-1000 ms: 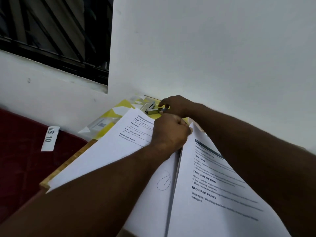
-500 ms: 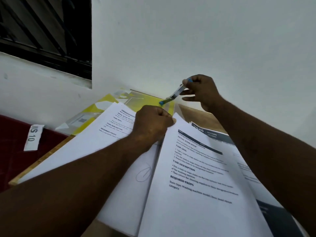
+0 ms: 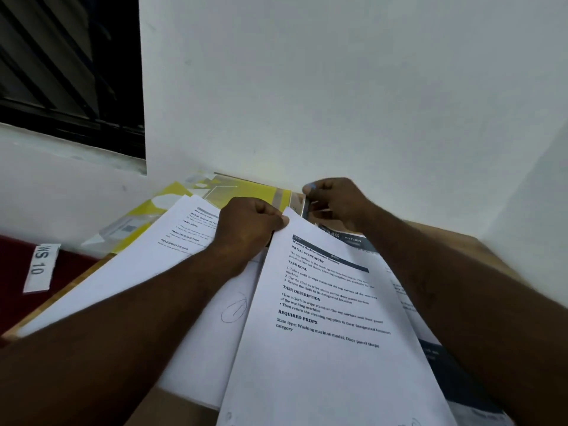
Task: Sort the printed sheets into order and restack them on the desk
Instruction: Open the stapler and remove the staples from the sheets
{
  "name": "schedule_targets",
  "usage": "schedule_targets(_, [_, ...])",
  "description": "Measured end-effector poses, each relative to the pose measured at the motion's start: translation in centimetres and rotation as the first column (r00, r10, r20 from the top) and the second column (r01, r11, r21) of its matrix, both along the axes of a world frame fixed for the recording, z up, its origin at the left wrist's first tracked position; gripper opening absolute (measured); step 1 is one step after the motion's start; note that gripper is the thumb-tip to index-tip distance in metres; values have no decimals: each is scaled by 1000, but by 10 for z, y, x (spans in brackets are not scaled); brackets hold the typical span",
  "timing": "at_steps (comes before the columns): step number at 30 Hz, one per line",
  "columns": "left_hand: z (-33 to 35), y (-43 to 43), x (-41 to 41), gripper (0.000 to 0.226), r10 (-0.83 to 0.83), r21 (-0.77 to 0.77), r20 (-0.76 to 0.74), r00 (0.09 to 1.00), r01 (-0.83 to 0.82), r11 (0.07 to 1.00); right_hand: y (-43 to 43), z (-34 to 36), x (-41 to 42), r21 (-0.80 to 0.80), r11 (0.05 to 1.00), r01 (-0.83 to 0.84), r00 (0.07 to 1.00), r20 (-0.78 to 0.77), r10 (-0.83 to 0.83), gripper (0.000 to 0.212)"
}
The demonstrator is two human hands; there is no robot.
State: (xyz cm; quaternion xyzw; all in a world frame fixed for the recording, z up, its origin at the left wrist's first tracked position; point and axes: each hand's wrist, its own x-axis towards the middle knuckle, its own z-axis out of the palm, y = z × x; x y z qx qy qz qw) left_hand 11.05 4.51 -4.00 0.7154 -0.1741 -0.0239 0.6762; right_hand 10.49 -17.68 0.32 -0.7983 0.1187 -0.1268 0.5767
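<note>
Wooden desk [image 3: 479,250] set into a corner of the white wall [image 3: 338,87]; a window with dark bars [image 3: 67,72] is at upper left. Off the desk's left edge lies a red surface [image 3: 18,265] bearing a white label [image 3: 41,267] marked "WS 10". A yellow folder [image 3: 246,192] in clear plastic occupies the far left corner of the desk, partly covered by the printed sheets [image 3: 147,262], which are fanned across the desk from its left edge to its near right side. Both forearms cross the fan and hide much of it. The front sheet [image 3: 322,333], headed with a dark band and text on washing machine cleaning, lies uppermost near the middle. Beneath it on the left is a blank-faced sheet [image 3: 215,348] with a pen circle [image 3: 234,310]. Beneath it on the right is a dark-banded sheet [image 3: 353,239] reading "KITCHEN". The left hand [image 3: 249,226] is over the middle of the fan, knuckles up, fingers curled, thumb tip pinching the top corner of the front sheet. The right hand [image 3: 338,201] is at the far edge of the desk, close to the wall, fingers bent round a small metal object [image 3: 305,207] with a blue tip, grasped between thumb and fingers. What that object is cannot be made out. The two hands are near each other but not touching.
</note>
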Motion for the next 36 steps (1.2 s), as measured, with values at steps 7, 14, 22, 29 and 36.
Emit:
schedule_targets(7, [-3,-3,6,17,3,11,-6,1000,-3,1000,20,-8,18,-587,807,64,993,-41,-109,24])
schedule_targets(14, [-2,-3,6,15,12,16,9,1000,-12,1000,37,1,23,-806,591,-31,925,-247,-289,38])
schedule_targets(22, [-3,-4,7,21,-1,13,-11,1000,1,1000,39,0,23,-897,437,61,940,-96,-327,35])
schedule_targets(29, [-2,-4,5,18,-4,7,4,1000,4,1000,25,4,16,-902,427,63,952,-74,-297,26])
schedule_targets(36, [-3,-4,5,17,-14,-9,0,1000,14,1000,13,10,-4,-586,792,172,982,39,-185,22])
